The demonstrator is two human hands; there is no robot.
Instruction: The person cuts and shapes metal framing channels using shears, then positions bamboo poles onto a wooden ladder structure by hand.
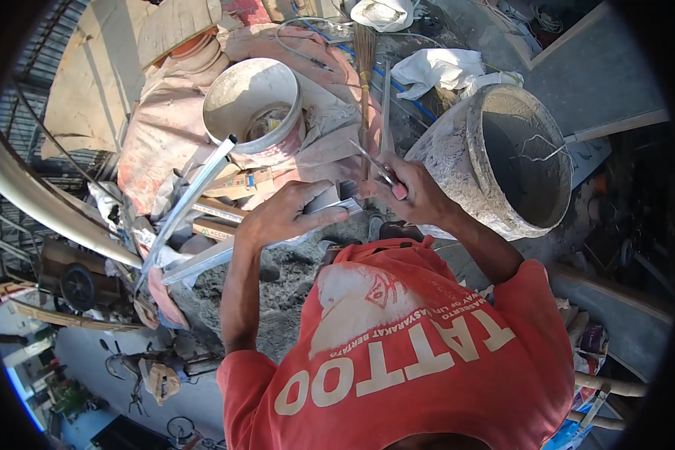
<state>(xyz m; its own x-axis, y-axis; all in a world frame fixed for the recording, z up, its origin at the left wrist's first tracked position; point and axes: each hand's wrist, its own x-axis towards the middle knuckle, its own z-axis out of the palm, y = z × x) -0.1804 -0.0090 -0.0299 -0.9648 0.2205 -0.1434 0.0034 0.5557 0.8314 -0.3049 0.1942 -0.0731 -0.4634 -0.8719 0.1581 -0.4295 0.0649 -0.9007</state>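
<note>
My left hand (289,214) is closed around a light metal channel (337,198), its cut end facing right. A long metal strip (217,259) runs toward the lower left behind that forearm; whether it belongs to the same piece I cannot tell. In my right hand (420,193) is a slim pointed metal tool with a reddish handle (388,178), its tip angled up and left. The exact kind of tool is not clear. Its lower part lies close to the channel's end, with a small gap between the hands.
A dirty white bucket (251,112) stands ahead on a cloth-covered heap. To the right, a large cement-coated tub (495,165) has a wire at its rim. A broom (364,60), a bent metal profile (184,202) and cardboard boxes (217,217) lie around. A bicycle (150,371) is behind left.
</note>
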